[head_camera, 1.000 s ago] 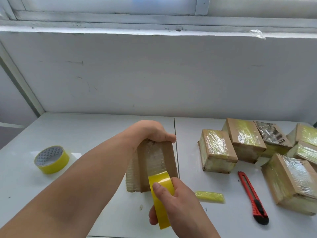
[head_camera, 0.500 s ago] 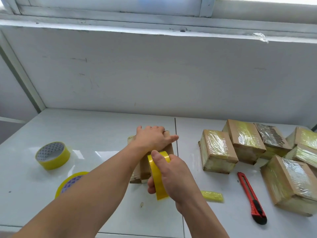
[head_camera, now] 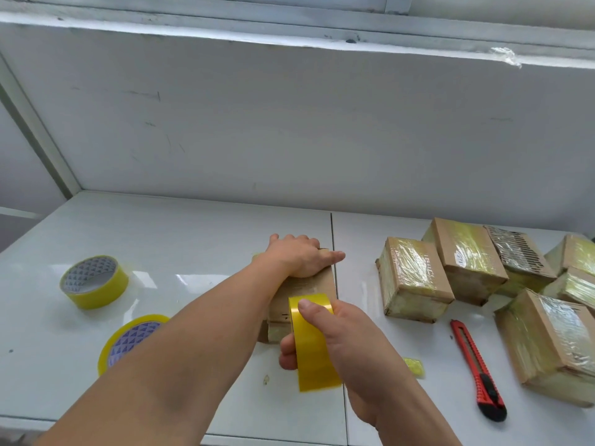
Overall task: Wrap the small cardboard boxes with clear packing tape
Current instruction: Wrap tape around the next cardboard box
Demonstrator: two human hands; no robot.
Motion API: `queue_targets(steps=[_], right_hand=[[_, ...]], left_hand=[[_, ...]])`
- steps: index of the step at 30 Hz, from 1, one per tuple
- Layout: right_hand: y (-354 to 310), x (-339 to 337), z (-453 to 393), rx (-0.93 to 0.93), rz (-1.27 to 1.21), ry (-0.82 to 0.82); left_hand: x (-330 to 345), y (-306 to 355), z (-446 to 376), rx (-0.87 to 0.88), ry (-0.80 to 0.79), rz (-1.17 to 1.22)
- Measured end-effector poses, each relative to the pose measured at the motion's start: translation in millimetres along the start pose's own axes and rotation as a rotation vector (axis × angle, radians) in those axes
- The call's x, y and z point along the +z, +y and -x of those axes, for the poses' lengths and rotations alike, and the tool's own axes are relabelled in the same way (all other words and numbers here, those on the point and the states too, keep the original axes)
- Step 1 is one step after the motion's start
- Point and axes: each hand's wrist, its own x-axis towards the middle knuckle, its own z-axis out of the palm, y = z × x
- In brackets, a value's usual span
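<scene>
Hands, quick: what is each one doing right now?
Left hand: fingers laid over the top of the cardboard box, pressing it to the table, not curled round it.
Right hand: grips the yellow tape roll against the box.

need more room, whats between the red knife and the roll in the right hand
Head view: only a small yellow tape scrap on bare table, between knife and roll.

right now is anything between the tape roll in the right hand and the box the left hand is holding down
Nothing visible. The right hand grips the tape roll right at the near face of the cardboard box, which the left hand presses down from above.
</scene>
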Motion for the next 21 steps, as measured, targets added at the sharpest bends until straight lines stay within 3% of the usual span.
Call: queue_targets(steps=[3, 12, 14, 18, 19, 21], right_hand=[[15, 0, 5, 0.098, -0.018, 0.022], [63, 8, 12, 0.141, 0.113, 0.059], [67, 9, 12, 0.139, 0.146, 0.076], [68, 12, 11, 0.121, 0.16, 0.096], [68, 12, 12, 0.124, 0.165, 0.098], [66, 12, 14, 0.124, 0.17, 0.102]], left_hand=[[1, -1, 1, 0.004, 0.013, 0.005], [11, -3, 3, 0.044, 0.096, -0.015], [12, -4, 8, 0.04, 0.192, -0.012], [17, 3, 23, 0.203, 0.651, -0.204], [17, 5, 27, 0.224, 0.666, -0.191], [15, 7, 34, 0.156, 0.546, -0.167]])
